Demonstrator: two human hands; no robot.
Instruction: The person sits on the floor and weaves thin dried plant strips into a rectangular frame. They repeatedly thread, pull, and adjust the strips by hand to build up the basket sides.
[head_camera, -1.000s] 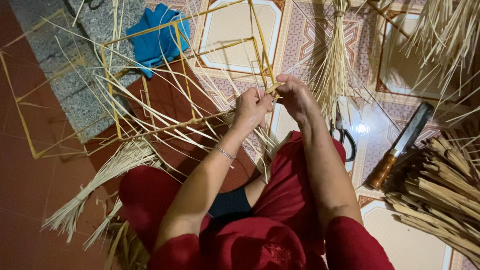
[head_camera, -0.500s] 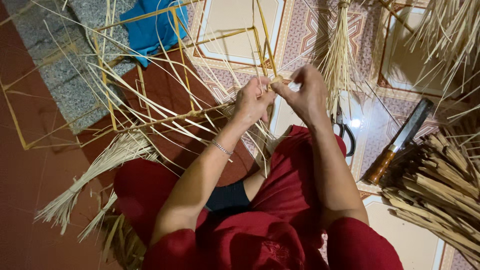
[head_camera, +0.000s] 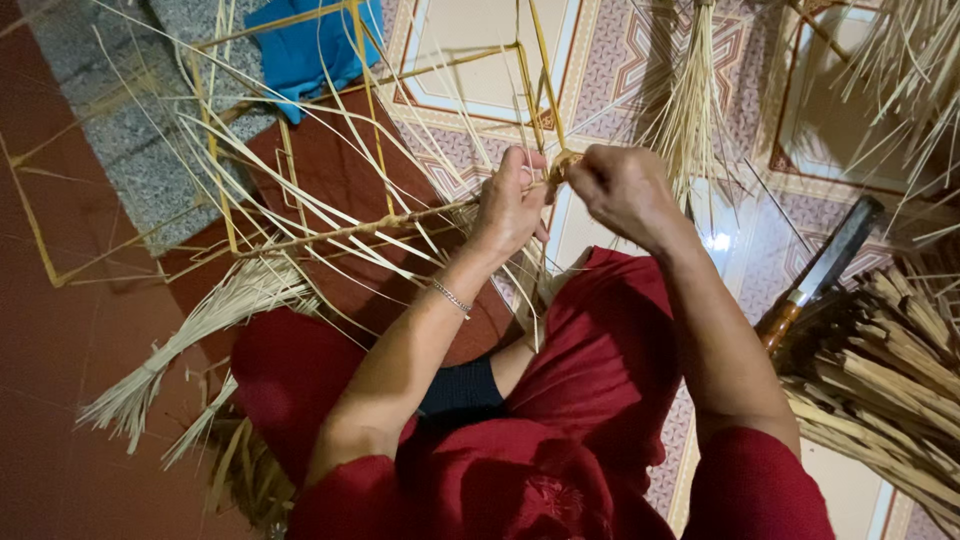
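A box-shaped frame of thin yellow bamboo rods (head_camera: 375, 150) stands on the floor in front of my lap. Pale straw strips are wound along its near bar (head_camera: 350, 230). My left hand (head_camera: 510, 200) grips that bar at its right corner. Facing it, my right hand (head_camera: 620, 190) pinches a thin straw strip (head_camera: 562, 165) at the same corner. Loose strip ends stick out all around the bar.
A tied straw bundle (head_camera: 200, 325) lies on the red floor at left. A blue cloth (head_camera: 305, 50) lies behind the frame. A big knife with a wooden handle (head_camera: 815, 275) rests at right beside a pile of split bamboo slats (head_camera: 880, 390). More straw hangs at top right.
Both hands have drawn together at the frame's near right corner, and the right hand has closed on the strip. The view has shifted slightly.
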